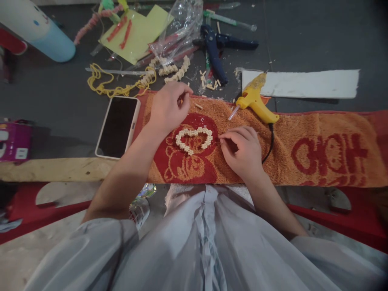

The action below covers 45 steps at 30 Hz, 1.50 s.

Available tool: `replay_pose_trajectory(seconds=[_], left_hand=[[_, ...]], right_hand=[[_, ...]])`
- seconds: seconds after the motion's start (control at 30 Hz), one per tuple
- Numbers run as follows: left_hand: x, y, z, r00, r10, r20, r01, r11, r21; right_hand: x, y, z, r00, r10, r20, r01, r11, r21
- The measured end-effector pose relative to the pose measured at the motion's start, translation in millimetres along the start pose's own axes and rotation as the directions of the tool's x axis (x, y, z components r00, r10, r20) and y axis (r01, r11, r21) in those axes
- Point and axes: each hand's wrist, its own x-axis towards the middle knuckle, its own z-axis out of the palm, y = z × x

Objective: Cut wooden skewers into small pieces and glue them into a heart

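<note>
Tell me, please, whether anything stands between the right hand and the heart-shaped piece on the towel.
Nothing visible does: only the surface of the orange and red towel lies between the right hand and the heart-shaped piece. The yellow glue gun lies beyond the hand, outside that gap.

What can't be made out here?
In the head view:
Left hand: whether its fingertips hold anything; too small, blurred.
Right hand: likewise.
Cord: its further run, hidden behind that hand.
Bottle: its far end, cut off at top left.
Purple box: cut by the left edge.
</note>
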Motion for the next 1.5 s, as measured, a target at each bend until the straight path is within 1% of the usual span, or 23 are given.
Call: replay_pose_trajectory(seconds=[0.27, 0.4, 0.63, 0.8, 0.87, 0.93, 1.0, 1.03, 1.1, 1.13, 1.2, 1.3, 1.4, 1.5], left_hand=[[0.5, 1.0, -3.4, 0.998, -0.053, 0.020, 0.053, 0.998, 0.028], [0.5, 2.8, -4.5, 0.999, -0.041, 0.016, 0.040, 0.997, 0.059], [0.7, 0.9, -4.2, 0.999, -0.036, -0.029, 0.037, 0.998, 0.054], [1.1, -4.5, -1.0, 1.000, -0.004, -0.016, 0.005, 0.999, 0.046], [0.8, -4.2, -0.2, 1.000, -0.010, -0.013, 0.010, 0.999, 0.034], [0.3, -2.2, -0.1, 1.000, -0.025, -0.017, 0.026, 0.999, 0.028], [0.0, 0.2, -0.5, 0.999, -0.037, -0.022, 0.038, 0.999, 0.027], [0.0, 1.0, -0.7, 0.999, -0.040, -0.023, 0.040, 0.999, 0.027], [0.3, 1.6, -1.0, 0.999, -0.037, -0.026, 0.038, 0.999, 0.025], [0.5, 1.4, -1.1, 0.999, -0.034, -0.028, 0.035, 0.999, 0.025], [1.0, 0.6, -1.0, 0.999, -0.029, -0.037, 0.030, 0.999, 0.026], [1.0, 0.2, -0.8, 0.999, -0.028, -0.045, 0.030, 0.999, 0.026], [0.5, 1.3, -0.4, 0.999, -0.028, -0.043, 0.029, 0.999, 0.017], [0.4, 2.1, -0.7, 0.999, -0.033, -0.023, 0.033, 0.999, 0.003]], right_hand=[[0.1, 0.0, 0.3, 1.000, -0.023, -0.002, 0.023, 1.000, -0.015], [0.3, 0.5, 0.9, 1.000, -0.021, -0.006, 0.021, 1.000, -0.008], [0.9, 1.0, 1.5, 0.999, -0.031, -0.004, 0.031, 0.999, -0.015], [1.3, 1.8, 1.4, 1.000, -0.021, 0.002, 0.021, 1.000, 0.000], [1.4, 0.8, -0.3, 1.000, -0.016, -0.008, 0.016, 1.000, 0.021], [1.1, -2.7, -3.0, 0.999, -0.017, -0.046, 0.019, 0.999, 0.040], [0.4, -9.6, -5.6, 0.995, -0.048, -0.085, 0.052, 0.998, 0.042], [-0.1, -14.3, -6.3, 0.993, -0.084, -0.084, 0.087, 0.996, 0.033], [-1.3, -25.2, -5.7, 0.987, -0.159, -0.030, 0.159, 0.987, 0.007], [-1.9, -30.9, -4.2, 0.984, -0.177, 0.001, 0.177, 0.984, -0.005], [-3.1, -41.0, 0.9, 0.983, -0.174, 0.059, 0.176, 0.984, -0.022], [-4.8, -50.0, 11.0, 0.982, -0.166, 0.093, 0.172, 0.983, -0.061], [-6.3, -52.3, 18.9, 0.983, -0.161, 0.086, 0.168, 0.982, -0.084], [-7.3, -52.0, 22.4, 0.985, -0.164, 0.051, 0.168, 0.981, -0.092]])
